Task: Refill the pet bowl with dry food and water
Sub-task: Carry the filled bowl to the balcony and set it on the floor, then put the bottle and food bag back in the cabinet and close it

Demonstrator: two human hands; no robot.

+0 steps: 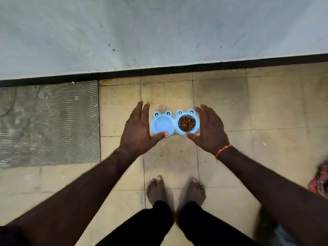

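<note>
Blue double pet bowl (174, 123) sits on the tiled floor (266, 107), near the wall (159, 32), directly between both hands. Frog-eye bumps run along its far edge. R compartment holds brown dry food (187, 123); L compartment (163, 123) looks pale blue, can't tell if there's water in it.

Left hand (137, 132) is at the bowl's L end, fingers straight and together pointing toward the wall, thumb spread out w/ its tip on or over the near rim of the L compartment. Right hand (210, 131) mirrors it at the R end: fingers loosely extended, slightly bent, thumb tip at the near rim by the food side. Both hands are spread wide, flanking the bowl, not wrapped round it. Whether palms actually touch the bowl's ends can't be told from above.

Orange thread band (222, 151) on the R wrist. Bare feet (175, 190) stand on the tiles just behind the bowl, black trouser legs (159, 226) below. Grey ridged patch (49, 125) of floor lies well to the L. Reddish cloth item (320, 181) at R edge, blurred.
</note>
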